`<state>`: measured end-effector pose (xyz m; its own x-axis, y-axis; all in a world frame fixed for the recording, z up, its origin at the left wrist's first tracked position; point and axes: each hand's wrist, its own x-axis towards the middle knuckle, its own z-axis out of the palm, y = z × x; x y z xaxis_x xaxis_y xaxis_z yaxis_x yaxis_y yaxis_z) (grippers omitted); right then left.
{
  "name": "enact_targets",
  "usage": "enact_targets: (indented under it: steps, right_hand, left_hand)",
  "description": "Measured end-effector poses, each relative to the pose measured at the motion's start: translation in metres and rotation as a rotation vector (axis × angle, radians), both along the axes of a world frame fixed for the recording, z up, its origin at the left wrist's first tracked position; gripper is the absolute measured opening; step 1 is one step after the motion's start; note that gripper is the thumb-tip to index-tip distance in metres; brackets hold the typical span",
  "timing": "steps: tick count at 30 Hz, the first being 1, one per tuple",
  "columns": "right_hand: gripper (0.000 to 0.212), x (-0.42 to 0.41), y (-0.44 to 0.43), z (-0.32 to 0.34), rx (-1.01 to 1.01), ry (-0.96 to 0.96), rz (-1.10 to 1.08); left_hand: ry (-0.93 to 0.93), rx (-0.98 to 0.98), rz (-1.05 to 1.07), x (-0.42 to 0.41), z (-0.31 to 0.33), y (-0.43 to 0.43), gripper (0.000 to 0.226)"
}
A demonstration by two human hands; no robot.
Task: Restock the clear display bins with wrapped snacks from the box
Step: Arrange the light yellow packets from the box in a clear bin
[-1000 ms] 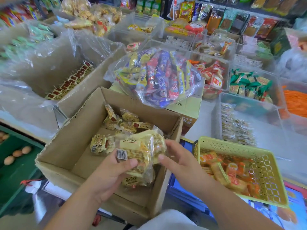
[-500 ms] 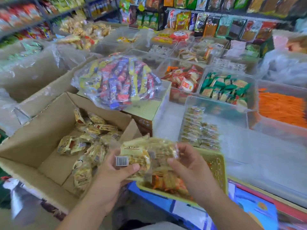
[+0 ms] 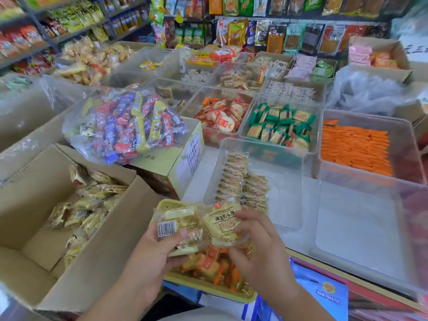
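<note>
Cardboard box (image 3: 34, 218) at left, loose yellow packs in it. Clear bin (image 3: 289, 181) ahead, packs stacked along its left wall. Left hand (image 3: 150, 253) pinches a stack of wrapped snacks (image 3: 183, 225), thumb on top, long axis left-right, barcode up. Right hand (image 3: 259, 246), fingers curled, grips the stack's right end, above the yellow basket (image 3: 208, 290).

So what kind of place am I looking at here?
Most likely a small snack shop: shelves of packaged snacks line the back, clear display bins hold loose wrapped treats, and a cardboard box of stock sits open.
</note>
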<state>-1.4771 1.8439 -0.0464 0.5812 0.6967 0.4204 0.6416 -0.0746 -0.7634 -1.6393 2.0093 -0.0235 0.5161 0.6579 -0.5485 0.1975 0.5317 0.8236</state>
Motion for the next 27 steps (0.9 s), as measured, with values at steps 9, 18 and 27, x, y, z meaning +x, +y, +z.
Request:
enact_targets:
  steps: [9,18,27]
  right_hand:
    - [0.055,0.029,-0.007,0.004,-0.231,0.252,-0.166]
    - [0.050,0.063,0.000,0.003,-0.321,0.767,-0.113]
    - [0.038,0.104,0.015,-0.003,-0.434,1.009,-0.198]
  left_hand:
    - [0.032,0.100,-0.199,0.056,0.008,-0.008,0.083]
    - [0.093,0.225,-0.357,0.100,0.000,0.009,0.065]
    - [0.089,0.231,-0.526,0.135,-0.020,0.032,0.068]
